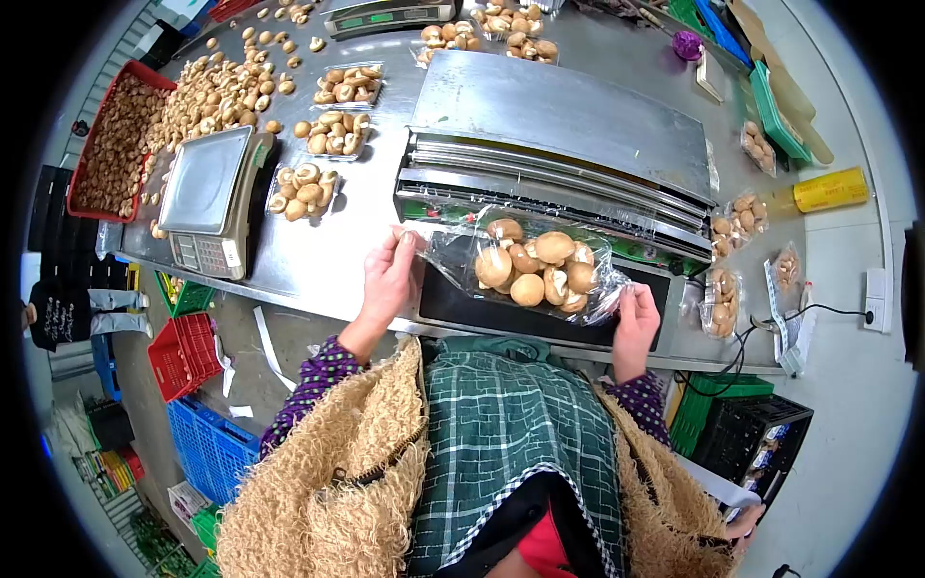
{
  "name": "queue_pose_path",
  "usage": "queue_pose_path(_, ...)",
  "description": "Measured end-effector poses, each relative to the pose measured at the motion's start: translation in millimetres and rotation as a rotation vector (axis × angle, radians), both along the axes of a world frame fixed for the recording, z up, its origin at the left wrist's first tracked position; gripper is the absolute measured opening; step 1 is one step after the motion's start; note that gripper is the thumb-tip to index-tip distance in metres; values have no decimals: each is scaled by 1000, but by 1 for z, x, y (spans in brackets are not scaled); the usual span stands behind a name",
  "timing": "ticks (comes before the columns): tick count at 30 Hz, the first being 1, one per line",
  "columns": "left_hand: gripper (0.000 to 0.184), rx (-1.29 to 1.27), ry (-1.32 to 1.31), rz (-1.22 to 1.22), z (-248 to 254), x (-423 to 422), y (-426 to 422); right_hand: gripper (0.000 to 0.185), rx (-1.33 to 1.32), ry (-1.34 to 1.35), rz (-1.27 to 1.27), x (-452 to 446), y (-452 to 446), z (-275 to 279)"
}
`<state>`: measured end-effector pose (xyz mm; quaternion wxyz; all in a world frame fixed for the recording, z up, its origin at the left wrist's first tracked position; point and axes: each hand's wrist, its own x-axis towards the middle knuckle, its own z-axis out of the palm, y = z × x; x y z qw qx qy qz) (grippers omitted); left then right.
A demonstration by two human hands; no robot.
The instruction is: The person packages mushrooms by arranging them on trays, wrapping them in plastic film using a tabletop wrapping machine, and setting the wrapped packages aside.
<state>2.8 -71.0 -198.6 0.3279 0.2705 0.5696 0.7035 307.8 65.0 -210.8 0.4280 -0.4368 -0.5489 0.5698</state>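
My left hand [387, 281] and right hand [634, 329] each pinch film [443, 250] beside the mushrooms [554, 248], at the wrapper's [559, 106] near edge. The pack looks light, bruisable, its film slippery; I'd cradle it low, though glare hides any tray.

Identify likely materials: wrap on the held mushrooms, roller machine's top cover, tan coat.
Wrap: thin, glossy plastic film; transparent, with creases and bright glints.
Top cover: bare sheet metal, probably stainless steel; grey, satin sheen.
Tan coat: shaggy matte textile; curly pile shows. Wool or synthetic, can't tell.
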Motion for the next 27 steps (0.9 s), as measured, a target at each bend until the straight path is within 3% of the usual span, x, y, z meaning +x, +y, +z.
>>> queue_pose_path(1,19,17,-39,61,4,7,3,24,-32,4,-66,-15,-5,10)
queue_pose_path(3,23,57,-109,143,-3,5,-4,29,112,-236,-132,-21,4,-3)
queue_pose_path(4,26,94,-177,232,-6,5,-7,32,5,-121,-187,-22,9,-2)
queue_pose_path(6,29,-123,-135,319,23,10,-38,34,-94,-216,-134,11,3,19)
queue_pose_path(7,31,-297,64,344,36,12,-60,35,-138,-307,-101,30,-14,29)
queue_pose_path(8,35,-386,88,297,37,7,-86,37,-123,-489,-9,50,-36,33)
queue_pose_path(9,25,-600,-117,147,30,-4,-115,38,-346,-423,-15,69,-59,24)
queue_pose_path(10,18,-865,28,-50,13,1,-121,37,-544,-333,-11,87,-73,2)
queue_pose_path(11,17,-1114,180,-250,-13,7,-129,34,-567,-375,75,95,-81,-20)
queue_pose_path(13,26,-848,59,-556,-121,38,-144,29,-549,-415,220,78,-84,-35)
queue_pose_path(14,26,-766,-76,-749,-130,46,-122,27,-521,-417,295,61,-81,-36)
queue_pose_path(16,25,-549,-234,-934,-95,71,-78,25,-456,-381,455,25,-83,-28)
queue_pose_path(19,26,-170,-108,-956,-21,91,-23,24,-357,-218,659,-18,-86,-3)
queue_pose_path(24,32,173,491,-527,41,93,39,34,-265,187,977,-43,-80,51)
queue_pose_path(25,34,215,443,-519,54,90,55,37,-238,259,1034,-44,-76,59)
queue_pose_path(26,57,226,-256,-873,83,83,64,38,-227,325,1086,-44,-75,60)
queue_pose_path(27,81,157,-310,-1165,104,76,63,39,-219,395,1141,-45,-75,62)
